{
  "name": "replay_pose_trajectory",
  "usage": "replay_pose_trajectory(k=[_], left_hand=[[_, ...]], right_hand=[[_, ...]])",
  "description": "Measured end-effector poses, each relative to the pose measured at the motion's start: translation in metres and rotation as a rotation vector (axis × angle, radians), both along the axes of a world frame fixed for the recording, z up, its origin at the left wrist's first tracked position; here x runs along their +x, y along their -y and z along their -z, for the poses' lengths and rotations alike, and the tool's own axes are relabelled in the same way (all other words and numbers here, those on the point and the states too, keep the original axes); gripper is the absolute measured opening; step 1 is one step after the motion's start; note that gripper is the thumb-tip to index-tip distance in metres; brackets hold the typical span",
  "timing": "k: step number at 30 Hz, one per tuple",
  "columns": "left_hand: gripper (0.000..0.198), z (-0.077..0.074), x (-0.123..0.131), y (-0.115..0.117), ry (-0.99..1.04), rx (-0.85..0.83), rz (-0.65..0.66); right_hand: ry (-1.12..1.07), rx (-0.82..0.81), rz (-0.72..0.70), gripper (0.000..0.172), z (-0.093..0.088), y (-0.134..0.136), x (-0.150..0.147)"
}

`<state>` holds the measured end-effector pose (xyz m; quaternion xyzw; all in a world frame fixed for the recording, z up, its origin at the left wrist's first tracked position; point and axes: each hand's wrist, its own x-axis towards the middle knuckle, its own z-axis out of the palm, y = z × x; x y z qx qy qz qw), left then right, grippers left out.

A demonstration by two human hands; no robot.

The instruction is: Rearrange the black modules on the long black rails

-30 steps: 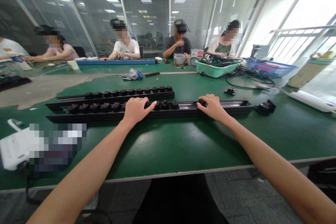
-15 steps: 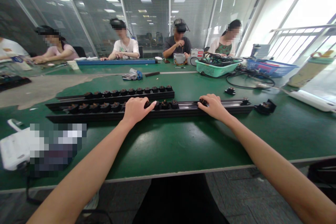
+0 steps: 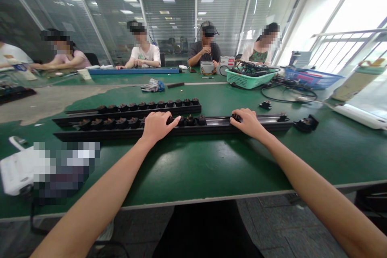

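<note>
A long black channel (image 3: 217, 130) lies across the table in front of me, with a row of black socket modules (image 3: 109, 123) with copper-coloured contacts set in it. My left hand (image 3: 157, 126) is curled over the channel near its middle, thumb and fingers closed round a module there that they partly cover. Farther right, my right hand (image 3: 247, 123) pinches another black module (image 3: 236, 117) inside the channel. A bare stretch of channel floor separates it from the row. At the channel's right end sits one more small module (image 3: 282, 117).
Behind lies a second black channel (image 3: 169, 109) filled with modules. A loose module (image 3: 265, 105) and a black end piece (image 3: 306, 123) rest at right. Beyond are a green basket (image 3: 250, 80) of cables, a blue basket (image 3: 314, 79) and several seated people. A white device (image 3: 21, 169) lies at left.
My right hand has slid slightly to the right along the channel with the module in its fingers. My left hand has stayed almost in place.
</note>
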<state>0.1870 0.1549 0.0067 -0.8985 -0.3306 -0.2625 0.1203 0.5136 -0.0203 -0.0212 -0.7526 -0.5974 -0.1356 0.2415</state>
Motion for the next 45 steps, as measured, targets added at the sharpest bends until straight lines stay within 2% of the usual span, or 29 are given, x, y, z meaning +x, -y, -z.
replay_pose_trajectory(k=[10,16,30,38,45], left_hand=[[0.062,0.0002,0.0003,-0.0001,-0.01,0.006,-0.009],[0.062,0.0009,-0.0002,-0.0011,-0.005,0.009,-0.017],[0.063,0.0005,-0.0003,-0.0008,-0.004,0.004,-0.012],[0.063,0.0,-0.0003,0.0,-0.009,0.013,-0.011],[0.062,0.0007,0.0,-0.0012,-0.012,0.009,-0.011]], right_hand=[[-0.027,-0.021,-0.002,0.032,-0.0014,0.0007,-0.0003],[-0.079,-0.011,0.005,0.027,-0.0016,-0.0002,-0.0019],[-0.06,0.0,0.016,0.027,0.0005,-0.0014,-0.0009],[-0.165,0.017,0.022,0.028,-0.0028,-0.0008,-0.0004],[-0.123,0.041,0.043,0.028,-0.0021,0.0004,-0.0021]])
